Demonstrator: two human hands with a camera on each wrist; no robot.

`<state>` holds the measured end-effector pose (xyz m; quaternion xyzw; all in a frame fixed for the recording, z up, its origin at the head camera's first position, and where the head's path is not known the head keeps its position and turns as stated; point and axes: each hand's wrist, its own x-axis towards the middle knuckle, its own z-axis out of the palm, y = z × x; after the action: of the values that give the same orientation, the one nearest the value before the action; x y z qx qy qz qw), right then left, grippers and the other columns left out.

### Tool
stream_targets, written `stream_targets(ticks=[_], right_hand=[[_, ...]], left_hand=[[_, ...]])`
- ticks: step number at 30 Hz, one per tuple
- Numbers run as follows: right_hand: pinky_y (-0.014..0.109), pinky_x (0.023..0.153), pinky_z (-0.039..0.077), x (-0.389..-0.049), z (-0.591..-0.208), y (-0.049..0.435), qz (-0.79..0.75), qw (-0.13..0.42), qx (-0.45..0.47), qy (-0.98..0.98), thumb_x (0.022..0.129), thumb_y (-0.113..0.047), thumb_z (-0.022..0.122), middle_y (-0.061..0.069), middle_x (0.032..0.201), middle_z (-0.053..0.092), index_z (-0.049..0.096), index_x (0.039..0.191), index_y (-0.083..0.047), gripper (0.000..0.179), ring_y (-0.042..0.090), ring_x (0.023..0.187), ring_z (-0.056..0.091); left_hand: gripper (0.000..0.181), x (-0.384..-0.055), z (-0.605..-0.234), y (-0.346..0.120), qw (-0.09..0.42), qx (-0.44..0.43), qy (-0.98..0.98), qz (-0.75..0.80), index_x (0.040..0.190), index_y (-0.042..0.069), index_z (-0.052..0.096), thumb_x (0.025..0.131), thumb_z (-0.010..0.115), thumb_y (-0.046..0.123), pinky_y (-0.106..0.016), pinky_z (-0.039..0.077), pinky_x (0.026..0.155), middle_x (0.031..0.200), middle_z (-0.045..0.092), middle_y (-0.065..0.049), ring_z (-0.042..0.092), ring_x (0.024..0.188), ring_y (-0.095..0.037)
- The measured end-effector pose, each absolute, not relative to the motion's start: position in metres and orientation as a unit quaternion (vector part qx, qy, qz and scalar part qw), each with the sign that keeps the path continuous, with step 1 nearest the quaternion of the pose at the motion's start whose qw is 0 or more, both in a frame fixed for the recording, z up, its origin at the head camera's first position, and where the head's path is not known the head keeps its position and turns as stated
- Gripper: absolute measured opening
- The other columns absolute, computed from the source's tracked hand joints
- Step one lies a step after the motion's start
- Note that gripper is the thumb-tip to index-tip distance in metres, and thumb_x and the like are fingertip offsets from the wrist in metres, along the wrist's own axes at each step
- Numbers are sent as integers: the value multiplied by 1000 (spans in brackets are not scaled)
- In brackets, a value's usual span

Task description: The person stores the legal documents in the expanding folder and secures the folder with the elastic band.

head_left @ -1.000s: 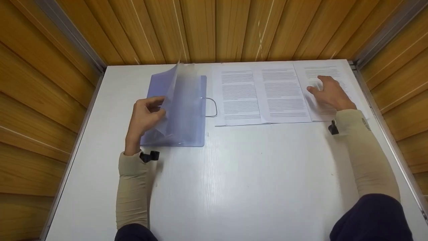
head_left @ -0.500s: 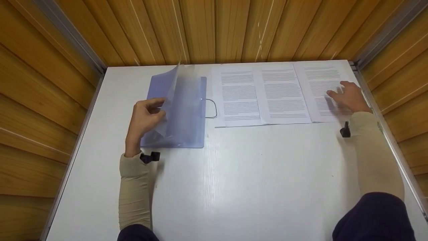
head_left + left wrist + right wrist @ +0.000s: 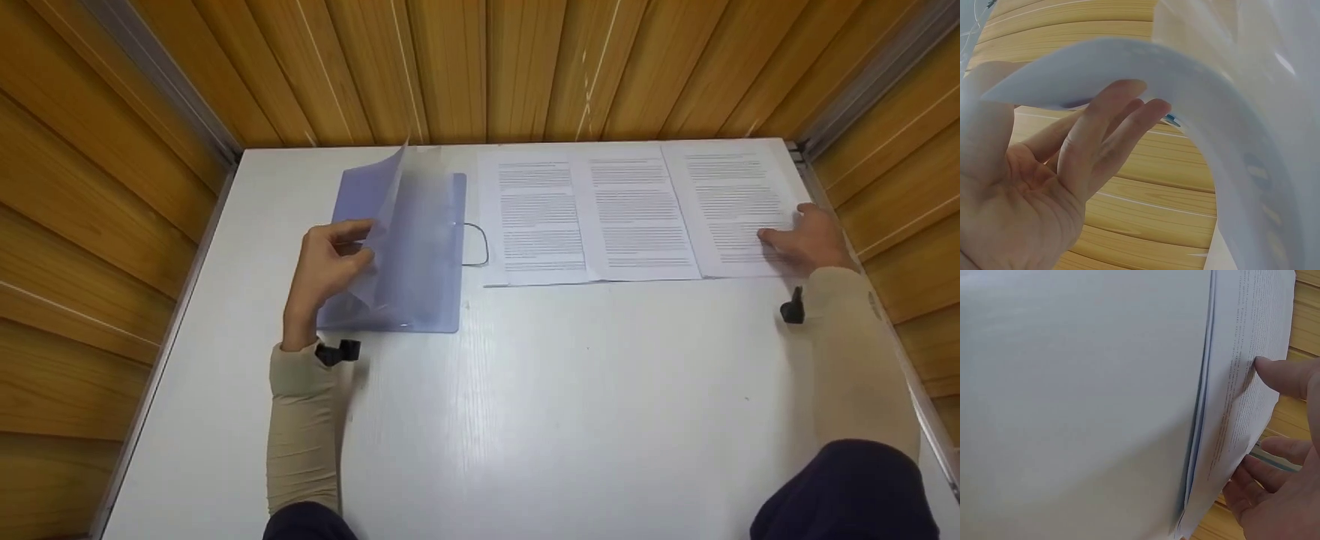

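Observation:
A translucent blue plastic folder (image 3: 435,300) lies at the left with its leaves partly lifted. My left hand (image 3: 322,262) holds up a curved plastic leaf (image 3: 1196,79), thumb on one side and fingers on the other. Three printed paper stacks, left (image 3: 540,225), middle (image 3: 640,217) and right (image 3: 731,202), lie side by side along the table's back. My right hand (image 3: 814,240) is at the outer edge of the right stack. In the right wrist view its thumb (image 3: 1283,377) reaches over the print, while the other fingers (image 3: 1264,475) sit at the paper's edge.
A thin dark elastic loop (image 3: 486,244) sticks out from the folder's right side. The white table (image 3: 540,405) is bounded by wood-panelled walls (image 3: 517,67) at the back and both sides. A black wrist mount (image 3: 341,351) sits by the left cuff.
My right hand has moved right and toward me, from above the right stack's print to its outer edge. My left hand and the lifted leaf have stayed in place.

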<state>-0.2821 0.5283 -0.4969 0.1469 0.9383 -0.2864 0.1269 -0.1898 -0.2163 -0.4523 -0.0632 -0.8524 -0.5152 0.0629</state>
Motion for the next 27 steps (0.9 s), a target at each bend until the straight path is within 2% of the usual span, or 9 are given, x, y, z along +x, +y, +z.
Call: stream_targets(ticks=[5,12,18,24,27], right_hand=[[77,120,18,-284,-495,526,-279,142,146,938,99,-56,66,44,167,9,1,164,11,114,65,143,22],[77,120,17,-289,-493,526,-305,146,165,926,99,-51,69,41,170,3,-5,165,9,116,63,142,21],[77,119,20,-291,-488,527,-296,154,161,929,98,-48,72,44,167,8,-5,165,10,117,62,137,25],[78,120,15,-294,-488,533,-318,159,162,921,94,-51,78,41,170,0,-11,165,5,127,63,140,20],[78,120,18,-293,-487,540,-335,159,174,912,91,-52,81,42,169,5,-11,166,4,131,63,140,22]], left_hand=[[43,-188,-454,-218,55,-59,-850,-520,132,-1,74,89,66,-1,-23,56,93,132,74,-21,72,120,-36],[43,-189,-454,-218,59,-56,-849,-522,132,-1,74,89,67,-1,-21,55,91,131,74,-20,72,118,-34],[44,-189,-454,-217,52,-55,-851,-520,133,0,74,89,66,-1,-30,57,96,133,74,-19,72,120,-33],[45,-190,-453,-215,51,-53,-853,-516,133,-1,73,89,64,-2,-40,59,99,133,73,-20,72,121,-35],[45,-190,-451,-214,50,-53,-854,-515,133,-1,73,89,65,-1,-41,59,98,133,73,-20,72,120,-34]])
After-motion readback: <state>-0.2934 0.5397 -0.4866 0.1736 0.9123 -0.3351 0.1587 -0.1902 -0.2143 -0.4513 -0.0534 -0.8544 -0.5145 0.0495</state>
